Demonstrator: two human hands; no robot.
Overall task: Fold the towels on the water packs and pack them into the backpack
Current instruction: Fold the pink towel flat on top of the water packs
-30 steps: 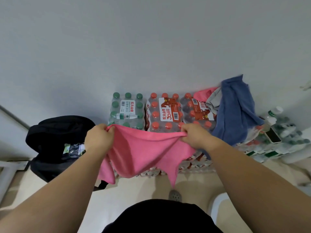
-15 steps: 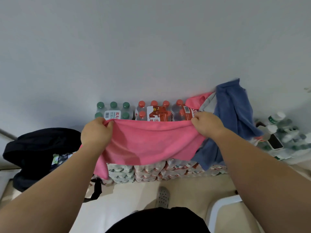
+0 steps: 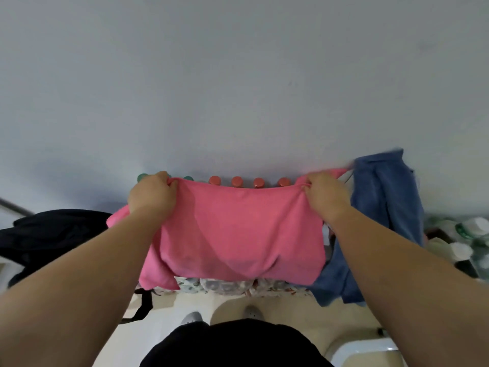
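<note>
Over the last second both hands had carried the pink towel (image 3: 238, 234) up and forward, pulling it taut over the water packs (image 3: 225, 284). The left hand (image 3: 152, 197) and right hand (image 3: 326, 196) each pinched a top corner near the packs' back edge. The towel looked ready to lay flat for folding; the backpack (image 3: 53, 234) waited left, the blue towel (image 3: 383, 207) right.

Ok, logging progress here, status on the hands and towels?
Left hand and right hand gripping pink towel corners, spread over water packs. Blue towel unfolded, right. Backpack left. Nothing blocking.
</note>
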